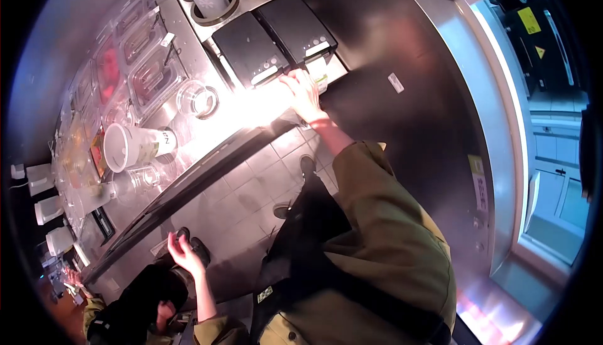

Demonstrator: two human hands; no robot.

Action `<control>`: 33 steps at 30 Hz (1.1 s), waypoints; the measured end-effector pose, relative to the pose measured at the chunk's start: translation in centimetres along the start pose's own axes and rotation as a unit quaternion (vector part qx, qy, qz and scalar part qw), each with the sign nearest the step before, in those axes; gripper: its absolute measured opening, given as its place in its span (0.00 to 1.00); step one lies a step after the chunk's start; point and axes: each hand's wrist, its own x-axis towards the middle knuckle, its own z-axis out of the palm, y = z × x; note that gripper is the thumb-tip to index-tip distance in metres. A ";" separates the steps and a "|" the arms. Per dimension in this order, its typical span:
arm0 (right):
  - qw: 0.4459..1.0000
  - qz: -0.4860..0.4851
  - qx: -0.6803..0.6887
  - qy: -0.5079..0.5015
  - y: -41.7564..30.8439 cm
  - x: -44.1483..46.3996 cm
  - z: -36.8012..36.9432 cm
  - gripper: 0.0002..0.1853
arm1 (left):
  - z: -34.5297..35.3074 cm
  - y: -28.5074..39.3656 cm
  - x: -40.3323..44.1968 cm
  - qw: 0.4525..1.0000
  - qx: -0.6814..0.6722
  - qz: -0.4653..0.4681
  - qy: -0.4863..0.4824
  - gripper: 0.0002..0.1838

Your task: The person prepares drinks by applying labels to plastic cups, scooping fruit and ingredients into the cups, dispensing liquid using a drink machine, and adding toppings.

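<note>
khaki cloth covered the upper part of the outstretched arm i followed from afar; at its end the right hand [303, 95] sat with its fingers bent close together, low beside the counter's glare. whether they pinched anything, i could not tell. the white-and-green slip [321, 83] lay just beside them, at two o'clock from the knuckles, by the front of a black printer [297, 27] standing at twelve. i judged that a light pinch on the slip's free edge and a slow, even pull suited it best, since a jerk could tear or crease it. a second black printer [247, 44] stood at ten o'clock. farther out, i had a clear cup [188, 97] at nine and a white cup [133, 147] just past eight. at seven o'clock the left hand [184, 256] hung above the floor tiles [245, 188], loosely spread, nothing visible in it.
</note>
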 end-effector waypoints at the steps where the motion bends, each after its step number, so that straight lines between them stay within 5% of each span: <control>1: 1.000 -0.020 -0.005 -0.001 0.3 0.3 -0.1 0.08 | 2.9 4.8 -0.1 0.998 -0.048 0.005 -0.038 0.18; 7: 0.994 -0.102 -0.023 0.025 1.3 0.9 0.4 0.07 | 9.1 22.1 7.6 0.962 -0.128 0.225 -0.088 0.17; 15: 0.991 -0.083 -0.090 -0.049 1.7 0.1 1.4 0.08 | 16.0 36.4 25.1 0.952 -0.060 0.260 -0.151 0.15; 19: 0.986 -0.094 -0.135 0.005 2.0 -0.1 2.0 0.04 | 25.9 38.9 34.7 0.872 0.072 0.370 -0.313 0.16; 22: 0.984 -0.063 -0.146 -0.077 3.6 -1.7 2.6 0.04 | 29.6 42.8 35.9 0.774 0.168 0.413 -0.449 0.22; 26: 0.982 -0.025 -0.126 -0.141 3.0 -1.9 1.5 0.04 | 11.6 49.8 30.3 0.845 0.341 0.116 -0.396 0.30; 30: 0.992 0.034 0.051 -0.114 -0.7 0.2 -1.2 0.05 | 0.3 44.9 37.8 0.914 0.284 0.196 -0.214 0.25; 33: 0.962 0.104 0.253 -0.018 -2.7 2.9 -4.5 0.04 | -4.3 42.6 37.1 0.920 0.315 0.135 -0.191 0.24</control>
